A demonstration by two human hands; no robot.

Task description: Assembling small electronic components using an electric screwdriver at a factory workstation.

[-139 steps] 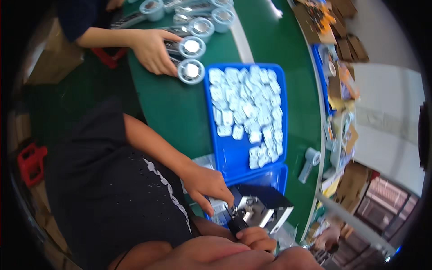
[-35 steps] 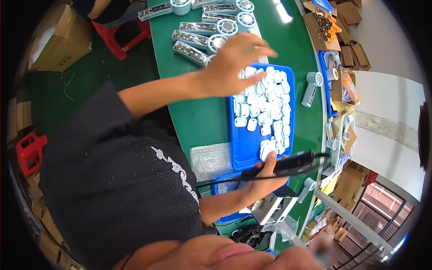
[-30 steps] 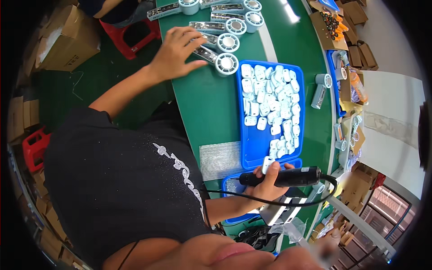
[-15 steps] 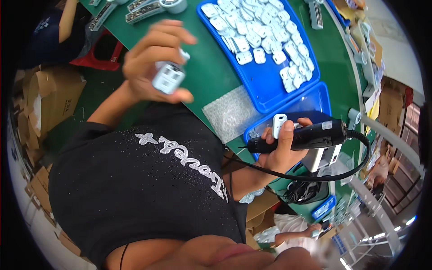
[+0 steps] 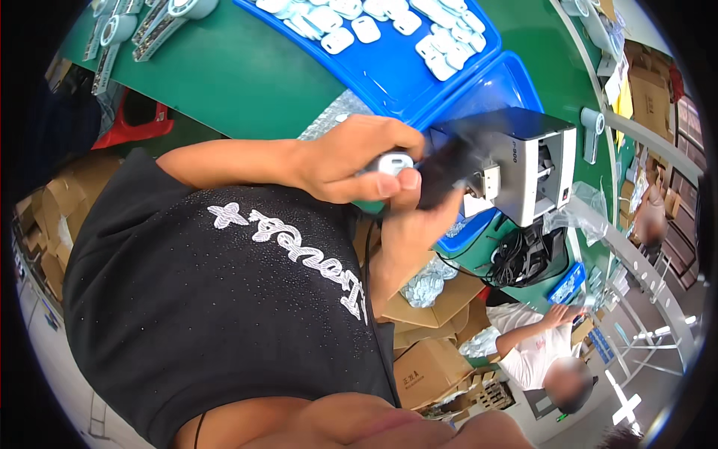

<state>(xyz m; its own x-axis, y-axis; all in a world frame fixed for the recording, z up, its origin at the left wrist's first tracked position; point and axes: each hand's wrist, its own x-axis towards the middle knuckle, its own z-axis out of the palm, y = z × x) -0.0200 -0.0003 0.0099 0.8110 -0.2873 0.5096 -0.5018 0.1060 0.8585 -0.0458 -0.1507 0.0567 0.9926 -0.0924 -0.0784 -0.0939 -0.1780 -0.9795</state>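
Note:
My left hand (image 5: 340, 161) has come in from the left, its fingers closed around a small white plastic piece (image 5: 394, 160) with a slot near one end. My right hand (image 5: 407, 217) meets it at the front and grips a black electric screwdriver (image 5: 449, 173), smeared by motion. The right thumb tip touches or lies close to the white piece; I cannot tell which. What lies behind the left fingers, and the screwdriver's tip, are hidden. Just beyond the hands, a blue tray (image 5: 366, 81) carries many white plastic covers (image 5: 366, 29).
A black and grey boxy machine (image 5: 527, 176) stands right of my hands, beside a second blue tray (image 5: 516, 81). Bubble wrap (image 5: 329, 120) lies by my left wrist. White handled units (image 5: 161, 34) lie at the far left. A co-worker (image 5: 523, 337) sits at lower right.
My left hand has moved right and down to meet my right hand. The screwdriver has swung and shifted left. The whole view has shifted, showing more of the machine.

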